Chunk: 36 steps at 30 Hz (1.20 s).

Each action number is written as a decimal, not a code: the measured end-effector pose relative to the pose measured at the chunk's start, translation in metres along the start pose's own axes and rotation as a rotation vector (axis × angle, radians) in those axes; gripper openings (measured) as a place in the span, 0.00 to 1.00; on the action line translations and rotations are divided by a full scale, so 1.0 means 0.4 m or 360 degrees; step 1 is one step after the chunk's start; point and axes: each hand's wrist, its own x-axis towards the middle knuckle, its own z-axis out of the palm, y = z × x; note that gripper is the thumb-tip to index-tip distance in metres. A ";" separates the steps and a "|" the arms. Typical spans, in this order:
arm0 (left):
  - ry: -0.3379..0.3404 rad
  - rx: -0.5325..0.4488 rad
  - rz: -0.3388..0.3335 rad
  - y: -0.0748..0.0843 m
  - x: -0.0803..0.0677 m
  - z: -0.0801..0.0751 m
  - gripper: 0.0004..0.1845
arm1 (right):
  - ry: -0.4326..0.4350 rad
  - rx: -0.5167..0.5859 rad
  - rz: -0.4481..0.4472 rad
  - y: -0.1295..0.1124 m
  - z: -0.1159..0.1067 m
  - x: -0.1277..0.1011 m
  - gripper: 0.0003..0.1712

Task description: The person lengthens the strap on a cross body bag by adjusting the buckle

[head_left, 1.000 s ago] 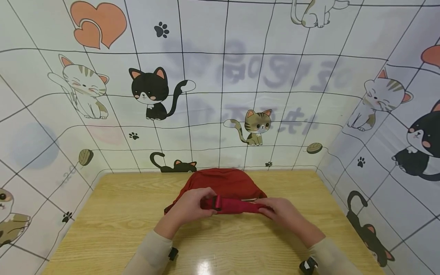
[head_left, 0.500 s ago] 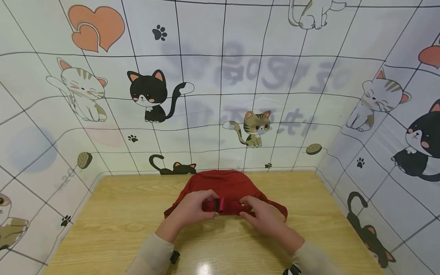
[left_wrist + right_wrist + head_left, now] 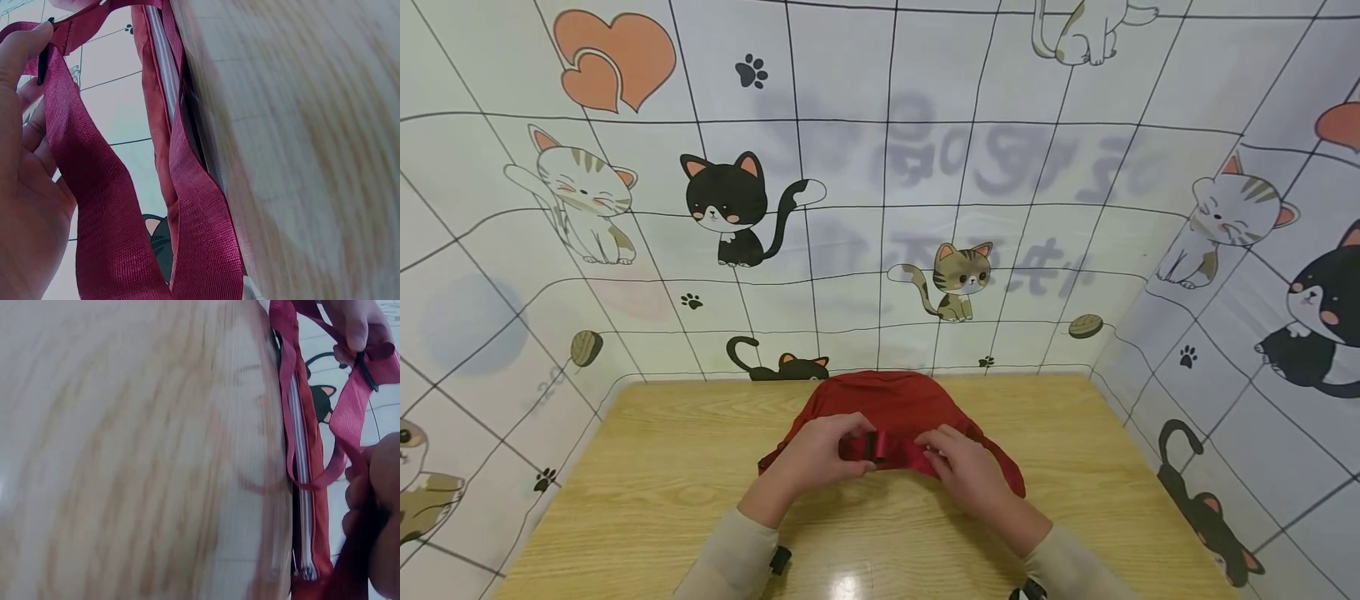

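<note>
A red waist bag (image 3: pixel 883 398) lies on the wooden table, its rounded side toward the wall. In front of it runs a crimson webbing strap (image 3: pixel 901 452), held up between both hands. My left hand (image 3: pixel 816 452) pinches the strap at a black slider buckle (image 3: pixel 44 59), thumb on its near side. To the right, my right hand (image 3: pixel 966 468) grips the same strap with curled fingers and thumb. Loops of the strap (image 3: pixel 103 187) hang below in the left wrist view. A white zipper (image 3: pixel 302 487) runs along the bag's edge in the right wrist view.
The wooden tabletop (image 3: pixel 685 500) extends to both sides and in front of the bag. A cat-patterned sheet (image 3: pixel 850 167) forms walls behind and at the sides, close to the bag's back edge.
My right hand has moved left along the strap, closer to my left hand. The bag's right end, covered before, now shows. My left hand stays almost in place at the slider buckle.
</note>
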 end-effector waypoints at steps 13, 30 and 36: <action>0.0015 0.0084 0.0046 -0.005 -0.004 -0.005 0.23 | 0.0002 0.0028 -0.0363 0.092 -0.051 -0.016 0.21; -0.0002 0.0079 -0.0028 -0.009 -0.011 -0.017 0.22 | 0.0105 -0.0120 -0.0416 0.161 -0.109 -0.044 0.19; -0.0010 0.0057 -0.0026 -0.008 -0.014 -0.009 0.21 | 0.0010 -0.0088 -0.0273 0.132 -0.100 -0.045 0.15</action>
